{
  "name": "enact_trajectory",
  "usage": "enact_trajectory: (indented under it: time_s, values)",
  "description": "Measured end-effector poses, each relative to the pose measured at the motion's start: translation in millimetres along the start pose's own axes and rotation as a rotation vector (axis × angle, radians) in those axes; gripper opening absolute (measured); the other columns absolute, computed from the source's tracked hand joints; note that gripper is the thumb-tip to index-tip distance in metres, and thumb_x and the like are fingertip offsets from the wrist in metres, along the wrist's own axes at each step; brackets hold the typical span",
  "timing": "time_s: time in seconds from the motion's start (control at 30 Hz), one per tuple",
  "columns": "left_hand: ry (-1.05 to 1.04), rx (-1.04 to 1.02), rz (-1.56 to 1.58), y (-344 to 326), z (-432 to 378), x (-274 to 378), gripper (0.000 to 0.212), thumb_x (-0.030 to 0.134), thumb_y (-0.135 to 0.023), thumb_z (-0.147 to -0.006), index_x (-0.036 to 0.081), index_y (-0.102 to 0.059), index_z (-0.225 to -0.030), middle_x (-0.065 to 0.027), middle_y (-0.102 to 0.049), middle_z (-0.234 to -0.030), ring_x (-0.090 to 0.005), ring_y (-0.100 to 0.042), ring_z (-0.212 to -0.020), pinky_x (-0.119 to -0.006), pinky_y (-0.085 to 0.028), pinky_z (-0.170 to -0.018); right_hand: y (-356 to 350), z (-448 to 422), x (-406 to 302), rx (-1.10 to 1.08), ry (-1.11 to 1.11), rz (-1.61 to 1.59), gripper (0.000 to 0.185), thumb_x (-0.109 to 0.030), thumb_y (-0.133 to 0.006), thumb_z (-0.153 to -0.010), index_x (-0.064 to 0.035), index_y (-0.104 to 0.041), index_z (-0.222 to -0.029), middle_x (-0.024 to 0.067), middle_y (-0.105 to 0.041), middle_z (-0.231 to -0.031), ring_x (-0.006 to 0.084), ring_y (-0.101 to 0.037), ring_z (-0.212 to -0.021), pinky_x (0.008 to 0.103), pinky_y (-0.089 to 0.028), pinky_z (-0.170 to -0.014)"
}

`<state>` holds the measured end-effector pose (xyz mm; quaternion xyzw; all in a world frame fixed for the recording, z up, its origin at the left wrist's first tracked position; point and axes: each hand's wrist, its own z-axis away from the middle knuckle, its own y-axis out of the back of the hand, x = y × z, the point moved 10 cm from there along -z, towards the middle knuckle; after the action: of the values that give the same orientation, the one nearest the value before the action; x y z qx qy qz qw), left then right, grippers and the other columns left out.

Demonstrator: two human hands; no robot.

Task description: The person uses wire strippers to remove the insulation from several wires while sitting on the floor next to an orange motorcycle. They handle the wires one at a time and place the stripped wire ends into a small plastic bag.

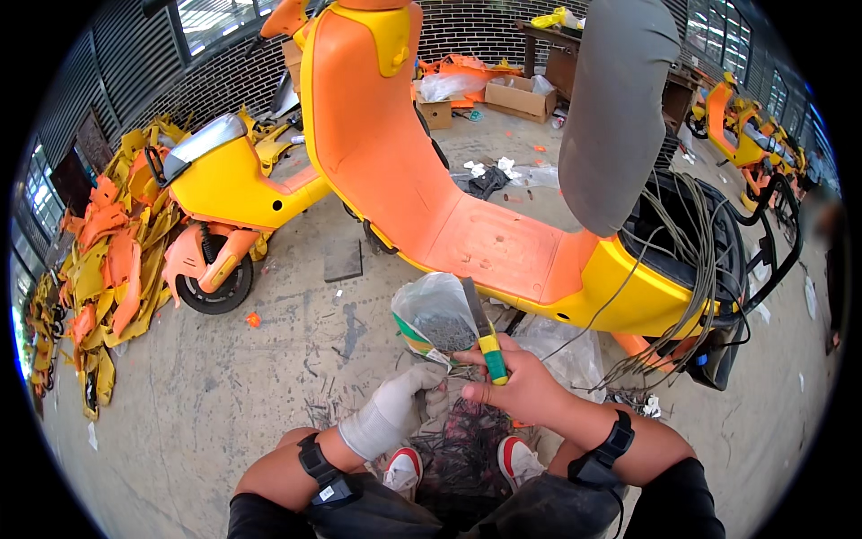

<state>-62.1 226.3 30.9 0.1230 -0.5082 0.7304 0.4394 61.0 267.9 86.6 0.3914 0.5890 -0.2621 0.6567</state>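
My right hand (532, 384), bare, holds a knife by its green and yellow handle (493, 354). The broad dark blade (477, 306) points up and away from me, in front of the rim of an open bag (431, 296). Inside that bag lies a heap of small grey pieces (441, 330), too fine to make out. My left hand (404, 401) wears a pale glove and is close beside the right one, just below the bag. Its fingers are curled; whether something small is pinched in them is hidden.
An orange and yellow scooter body (498, 242) stretches across in front, with a bundle of grey cables (700, 249) draped over its rear. Dark strip scraps (465, 431) litter the floor between my shoes. Scooter panels (114, 249) are piled at left; cardboard boxes (518, 101) stand behind.
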Motion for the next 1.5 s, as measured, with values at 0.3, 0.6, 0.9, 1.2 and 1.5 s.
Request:
enact_trajectory:
  time_s: [0.3,0.6,0.9,1.2,1.5]
  values:
    - [0.207,0.005,0.097,0.0,6.3,-18.7,0.012,0.016,-0.046,-0.086,0.006,-0.047,-0.08,-0.0022,-0.043,-0.065,-0.0166,-0.041,-0.056,-0.032,-0.035,-0.058,-15.2,8.4,-31.9,0.046,0.406,0.391,0.033,-0.02,-0.079,-0.075,0.0024,-0.067,-0.096,0.0125,-0.049,-0.119,0.0327,-0.053,-0.108,0.0366,-0.044,-0.094]
    - [0.155,-0.037,-0.129,4.1,9.6,-14.5,0.017,0.014,-0.052,-0.09,0.003,-0.058,-0.102,-0.0044,-0.055,-0.075,-0.0149,-0.049,-0.061,-0.032,-0.047,-0.067,-20.3,15.3,-62.5,0.034,0.647,0.486,0.025,-0.01,-0.079,-0.066,-0.0016,-0.067,-0.086,0.0079,-0.053,-0.111,0.0299,-0.053,-0.103,0.039,-0.044,-0.089]
    - [0.347,-0.264,0.168,-22.9,18.9,-31.2,0.023,0.029,-0.044,-0.095,0.008,-0.053,-0.09,0.0022,-0.036,-0.064,-0.0117,-0.033,-0.054,-0.028,-0.029,-0.054,-18.0,18.0,-59.6,0.034,0.691,0.505,0.03,-0.007,-0.08,-0.057,-0.0023,-0.067,-0.084,0.0069,-0.054,-0.109,0.0295,-0.053,-0.1,0.0397,-0.043,-0.085]
    - [0.253,-0.343,-0.01,-27.2,11.1,-28.0,0.015,0.02,-0.052,-0.089,0.006,-0.052,-0.082,0.0025,-0.034,-0.06,-0.0134,-0.035,-0.056,-0.028,-0.032,-0.057,-14.6,12.9,-48.1,0.113,0.552,0.453,0.022,-0.015,-0.078,-0.073,0.0016,-0.067,-0.083,0.0118,-0.053,-0.11,0.0312,-0.054,-0.1,0.0368,-0.046,-0.085]
    - [-1.111,-0.177,-1.52,-77.4,53.5,52.0,0.013,0.007,-0.067,-0.073,0.007,-0.063,-0.085,-0.0054,-0.057,-0.073,-0.0234,-0.056,-0.064,-0.035,-0.043,-0.057,-14.7,2.3,20.6,0.009,-0.071,-0.111,0.02,-0.014,-0.069,-0.083,0.0051,-0.063,-0.086,0.0111,-0.059,-0.101,0.0233,-0.061,-0.084,0.0345,-0.049,-0.077]
